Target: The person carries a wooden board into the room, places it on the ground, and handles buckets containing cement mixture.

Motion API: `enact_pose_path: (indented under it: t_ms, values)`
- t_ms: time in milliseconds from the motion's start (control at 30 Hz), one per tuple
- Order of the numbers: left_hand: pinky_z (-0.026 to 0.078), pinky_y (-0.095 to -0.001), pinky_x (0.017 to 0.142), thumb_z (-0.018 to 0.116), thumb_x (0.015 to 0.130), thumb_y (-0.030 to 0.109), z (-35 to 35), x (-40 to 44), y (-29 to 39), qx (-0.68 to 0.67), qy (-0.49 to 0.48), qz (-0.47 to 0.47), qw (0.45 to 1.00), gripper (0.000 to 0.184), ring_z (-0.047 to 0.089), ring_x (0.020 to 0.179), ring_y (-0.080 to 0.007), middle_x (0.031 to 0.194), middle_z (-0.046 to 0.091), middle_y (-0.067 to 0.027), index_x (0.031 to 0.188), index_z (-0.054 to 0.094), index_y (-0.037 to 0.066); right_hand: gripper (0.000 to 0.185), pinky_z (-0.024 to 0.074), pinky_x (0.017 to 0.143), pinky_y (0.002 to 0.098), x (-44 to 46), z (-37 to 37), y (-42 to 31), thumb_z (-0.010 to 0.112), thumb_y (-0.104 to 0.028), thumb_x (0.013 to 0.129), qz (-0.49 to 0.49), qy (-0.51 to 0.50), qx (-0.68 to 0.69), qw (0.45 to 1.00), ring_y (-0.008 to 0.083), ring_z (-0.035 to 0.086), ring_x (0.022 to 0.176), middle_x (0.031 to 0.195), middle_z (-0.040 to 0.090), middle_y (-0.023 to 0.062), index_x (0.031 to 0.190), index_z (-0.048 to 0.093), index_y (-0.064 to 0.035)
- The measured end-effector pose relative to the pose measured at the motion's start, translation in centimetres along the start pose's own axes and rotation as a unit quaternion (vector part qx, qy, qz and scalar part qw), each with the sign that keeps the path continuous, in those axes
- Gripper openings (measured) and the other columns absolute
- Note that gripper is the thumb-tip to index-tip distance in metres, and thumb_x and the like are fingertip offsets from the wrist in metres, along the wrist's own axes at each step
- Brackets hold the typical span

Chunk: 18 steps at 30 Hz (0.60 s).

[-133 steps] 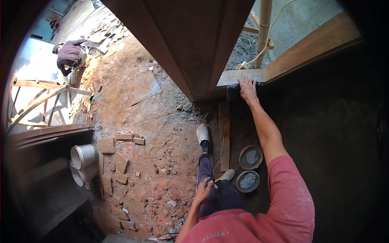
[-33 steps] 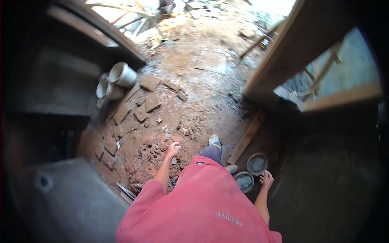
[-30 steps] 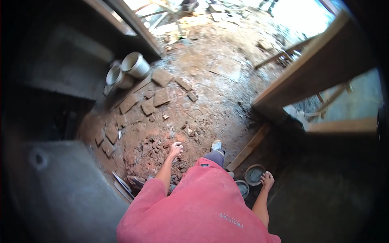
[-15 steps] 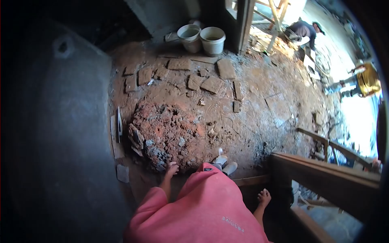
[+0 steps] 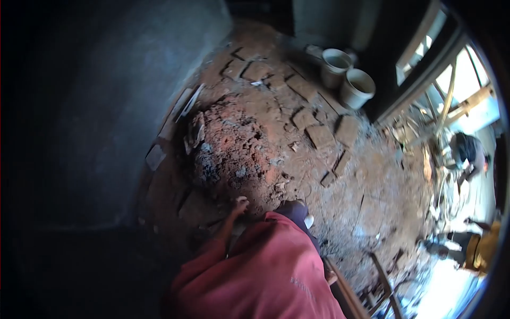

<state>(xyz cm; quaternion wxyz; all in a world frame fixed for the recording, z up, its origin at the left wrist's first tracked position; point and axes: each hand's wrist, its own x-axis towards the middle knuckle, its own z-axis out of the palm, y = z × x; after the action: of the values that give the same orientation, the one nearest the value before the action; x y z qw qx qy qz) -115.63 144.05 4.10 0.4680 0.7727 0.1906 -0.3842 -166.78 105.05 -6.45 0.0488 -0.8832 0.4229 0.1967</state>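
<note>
My left hand (image 5: 240, 206) hangs near the lower edge of a heap of reddish soil (image 5: 236, 141) mixed with grey lumps. Its fingers look loosely bent and apart, with nothing visible in them. Whether it touches the soil is unclear. At my right side, only a small part of my right hand (image 5: 331, 277) shows past the pink shirt (image 5: 265, 266), close to a wooden beam (image 5: 348, 290); its fingers are hidden.
Two pale buckets (image 5: 357, 89) stand by the far wall. Several flat slabs (image 5: 320, 136) lie on the dirt floor (image 5: 297, 181). A smooth grey wall (image 5: 117, 106) rises on the left. Two people are outside at right, one bending (image 5: 467, 151), one in a yellow top (image 5: 482, 247).
The view has turned, so the buckets and slabs now sit farther right and the left wall fills more. My right hand, earlier in plain sight, is mostly hidden behind the shirt.
</note>
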Motion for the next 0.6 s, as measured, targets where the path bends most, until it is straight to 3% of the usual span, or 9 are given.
enact_pose_path:
  t_ms: [33, 67, 133, 267, 300, 333, 367, 433, 600]
  values:
    - [0.050, -0.0321, 0.059, 0.058, 0.083, 0.024, 1.3, -1.1, 0.4, 0.033, 0.007, 0.021, 0.999, 0.039, 0.061, 0.076, -0.0168, 0.098, 0.059, -0.0066, 0.118, 0.050, 0.010, 0.021, 0.0424, 0.042, 0.0302, 3.0, -2.6, -0.2, 0.063, -0.018, 0.077, 0.128, -0.045, 0.403, 0.905, 0.0175, 0.053, 0.047, 0.054, 0.054, 0.0071, 0.067, 0.060, 0.0001]
    - [0.050, -0.0321, 0.059, 0.058, 0.083, 0.024, 1.8, -2.7, 0.9, 0.023, 0.015, 0.016, 0.999, 0.039, 0.061, 0.076, -0.0168, 0.098, 0.059, -0.0066, 0.118, 0.050, 0.010, 0.022, 0.0401, 0.040, 0.0299, 6.0, -8.1, -1.8, 0.062, -0.014, 0.075, 0.267, 0.022, 0.718, 0.643, 0.0156, 0.050, 0.043, 0.051, 0.052, 0.0062, 0.059, 0.057, -0.0002]
    - [0.047, -0.0299, 0.048, 0.061, 0.081, 0.030, 3.8, -5.2, 1.2, 0.057, -0.032, 0.082, 0.995, 0.040, 0.058, 0.061, -0.0150, 0.078, 0.060, -0.0054, 0.113, 0.054, 0.007, 0.021, 0.0370, 0.037, 0.0296, 14.4, -13.8, -0.1, 0.061, -0.013, 0.071, 0.143, 0.067, 0.473, 0.867, 0.0137, 0.045, 0.039, 0.049, 0.049, 0.0041, 0.057, 0.050, -0.0009]
    - [0.046, -0.0286, 0.047, 0.062, 0.081, 0.030, 5.9, -4.0, -6.8, -0.066, -0.008, 0.157, 0.985, 0.035, 0.058, 0.061, -0.0145, 0.077, 0.060, -0.0054, 0.108, 0.058, 0.008, 0.015, 0.0396, 0.039, 0.0280, 28.2, -22.5, 0.6, 0.064, -0.013, 0.071, -0.086, -0.013, 0.337, 0.938, 0.0140, 0.051, 0.045, 0.058, 0.057, 0.0063, 0.078, 0.063, 0.0002]
    - [0.046, -0.0287, 0.046, 0.062, 0.081, 0.030, 6.3, -4.4, -8.1, -0.222, -0.005, 0.109, 0.969, 0.033, 0.057, 0.059, -0.0144, 0.075, 0.059, -0.0048, 0.106, 0.059, 0.009, 0.023, 0.0418, 0.042, 0.0270, 29.4, -25.9, -1.3, 0.065, -0.016, 0.070, -0.007, -0.020, 0.430, 0.902, 0.0153, 0.055, 0.050, 0.065, 0.061, 0.0096, 0.085, 0.064, 0.0008]
    - [0.046, -0.0286, 0.046, 0.061, 0.081, 0.029, 5.8, -4.9, -9.5, -0.076, 0.005, 0.120, 0.990, 0.032, 0.056, 0.058, -0.0145, 0.075, 0.058, -0.0040, 0.106, 0.059, 0.010, 0.031, 0.0440, 0.046, 0.0261, 30.0, -29.8, -4.1, 0.066, -0.018, 0.068, 0.072, -0.025, 0.517, 0.853, 0.0165, 0.060, 0.056, 0.073, 0.064, 0.0130, 0.092, 0.064, 0.0014]
    - [0.045, -0.0286, 0.047, 0.061, 0.081, 0.028, 5.7, -4.6, -10.0, 0.071, 0.017, 0.131, 0.989, 0.030, 0.056, 0.058, -0.0146, 0.074, 0.058, -0.0032, 0.106, 0.059, 0.011, 0.033, 0.0440, 0.045, 0.0254, 31.9, -31.5, -5.4, 0.066, -0.020, 0.071, 0.069, -0.027, 0.517, 0.853, 0.0164, 0.060, 0.056, 0.073, 0.064, 0.0121, 0.095, 0.063, 0.0012]
    - [0.046, -0.0301, 0.052, 0.060, 0.082, 0.028, 6.2, -8.6, -3.0, -0.104, 0.020, -0.157, 0.982, 0.026, 0.056, 0.063, -0.0151, 0.077, 0.056, -0.0011, 0.103, 0.057, 0.013, 0.034, 0.0447, 0.045, 0.0249, 35.5, -33.6, -8.6, 0.065, -0.023, 0.074, 0.079, -0.019, 0.516, 0.853, 0.0167, 0.062, 0.059, 0.075, 0.065, 0.0118, 0.098, 0.062, 0.0005]
    - [0.045, -0.0366, 0.062, 0.058, 0.083, 0.034, 4.6, -1.3, -3.2, -0.202, -0.004, -0.216, 0.955, 0.031, 0.056, 0.070, -0.0195, 0.087, 0.056, 0.0001, 0.110, 0.051, 0.019, 0.032, 0.0475, 0.044, 0.0288, 44.2, -31.0, -13.7, 0.065, -0.024, 0.077, -0.018, -0.105, 0.522, 0.846, 0.0181, 0.064, 0.060, 0.080, 0.066, 0.0101, 0.100, 0.063, -0.0025]
